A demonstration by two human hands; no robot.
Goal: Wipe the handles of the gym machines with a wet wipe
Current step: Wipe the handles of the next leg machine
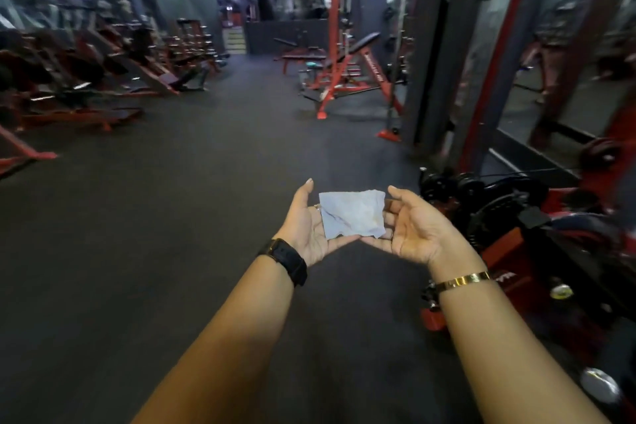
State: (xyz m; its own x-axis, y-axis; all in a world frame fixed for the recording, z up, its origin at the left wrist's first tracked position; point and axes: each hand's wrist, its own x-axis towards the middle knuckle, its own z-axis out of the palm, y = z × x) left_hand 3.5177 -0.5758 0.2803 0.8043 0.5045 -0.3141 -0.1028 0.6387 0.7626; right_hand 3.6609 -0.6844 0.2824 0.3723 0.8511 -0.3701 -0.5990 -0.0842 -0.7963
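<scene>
Hands are stretching forward in the head view, palms turned up, above the dark floor (206, 217). The left hand (304, 229) and the right hand (418, 229) are lying released, fingers loosely extended and nearly meeting, and together they are carrying the wet wipe (352, 213), which is resting spread and crumpled across their fingers. A black watch (285, 260) is sitting on the left wrist, a gold bracelet (461, 280) on the right. A red machine (516, 244) is standing just right of the hands.

Dark floor (192, 203); red-framed machines (86, 79) stand on it at L; bench (366, 43) far R.
</scene>
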